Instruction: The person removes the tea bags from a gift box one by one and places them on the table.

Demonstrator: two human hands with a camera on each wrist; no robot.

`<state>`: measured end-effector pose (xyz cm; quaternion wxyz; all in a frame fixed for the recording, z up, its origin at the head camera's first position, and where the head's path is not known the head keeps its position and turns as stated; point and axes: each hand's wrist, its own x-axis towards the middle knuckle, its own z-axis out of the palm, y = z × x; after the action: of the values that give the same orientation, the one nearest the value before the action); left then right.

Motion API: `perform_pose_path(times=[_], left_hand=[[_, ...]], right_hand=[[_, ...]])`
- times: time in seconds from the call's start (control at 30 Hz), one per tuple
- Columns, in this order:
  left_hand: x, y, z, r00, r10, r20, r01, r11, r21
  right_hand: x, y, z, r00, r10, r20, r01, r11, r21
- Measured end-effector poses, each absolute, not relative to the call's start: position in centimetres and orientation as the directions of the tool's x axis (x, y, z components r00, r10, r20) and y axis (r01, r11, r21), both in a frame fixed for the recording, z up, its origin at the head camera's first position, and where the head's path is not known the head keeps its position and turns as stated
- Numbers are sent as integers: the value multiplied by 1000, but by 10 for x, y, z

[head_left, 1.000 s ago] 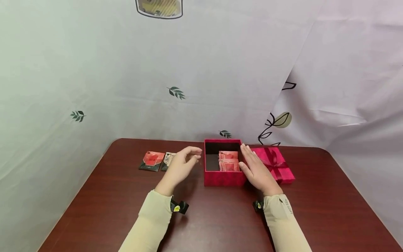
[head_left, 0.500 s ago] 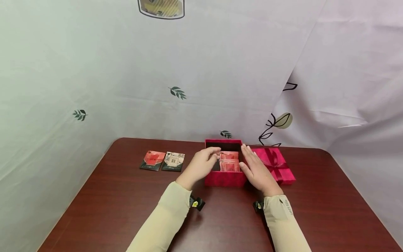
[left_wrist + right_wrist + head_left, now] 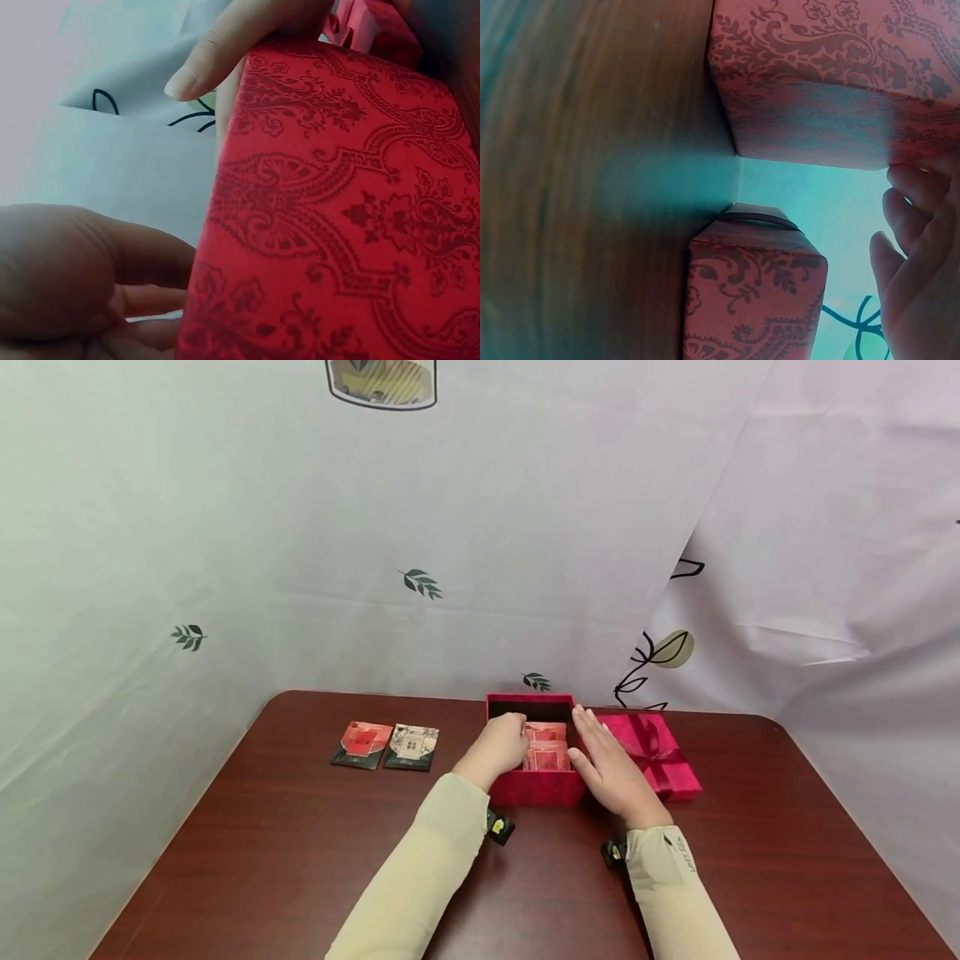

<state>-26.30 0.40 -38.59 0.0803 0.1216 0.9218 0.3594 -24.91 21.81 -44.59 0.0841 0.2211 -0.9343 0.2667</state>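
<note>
An open red patterned box (image 3: 534, 787) stands on the dark wooden table (image 3: 300, 860), with several red packets (image 3: 546, 748) stacked inside. My left hand (image 3: 504, 742) reaches over the box's left wall, fingers bent down into it beside the packets, with the tips hidden. Flat and straight-fingered, my right hand (image 3: 603, 762) rests against the box's right side. In the left wrist view the box wall (image 3: 337, 210) fills the right, with my left hand (image 3: 75, 292) at lower left. The right wrist view shows the box (image 3: 832, 75) and my right hand's fingers (image 3: 922, 255).
The box's lid (image 3: 651, 748), red with a ribbon bow, lies right of the box and shows again as the lid (image 3: 750, 300) in the right wrist view. Two flat packets, one red (image 3: 362, 743) and one grey (image 3: 411, 746), lie at the table's left. A leaf-print cloth backdrop (image 3: 420, 581) hangs behind.
My left hand has moved right from near the two loose packets, over the box's left wall and into the box. The right hand has stayed against the box's right side.
</note>
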Motion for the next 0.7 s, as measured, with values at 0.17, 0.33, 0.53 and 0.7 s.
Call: perform_pose_path(times=[0.17,0.33,0.53,0.7], left_hand=[[-267,14,-386,-954,269,-130,149,806,572],[-268,23,-392,-948,259,-182,123,830,544],[-268,26,-399,-948,230,-218,71,826,560],[-270,27,-402,-954,207,-217,42,809,586]], right_hand=[[-248,218,-446,-885,-368,285,-463,757,-462],[-248,218,-446,-883,-369,289,-467,752,-466],[-249,218,-447,-876,-376,301,-479,748,-460],[-248,217,-446,-879,-373,296,-474,746,-468]])
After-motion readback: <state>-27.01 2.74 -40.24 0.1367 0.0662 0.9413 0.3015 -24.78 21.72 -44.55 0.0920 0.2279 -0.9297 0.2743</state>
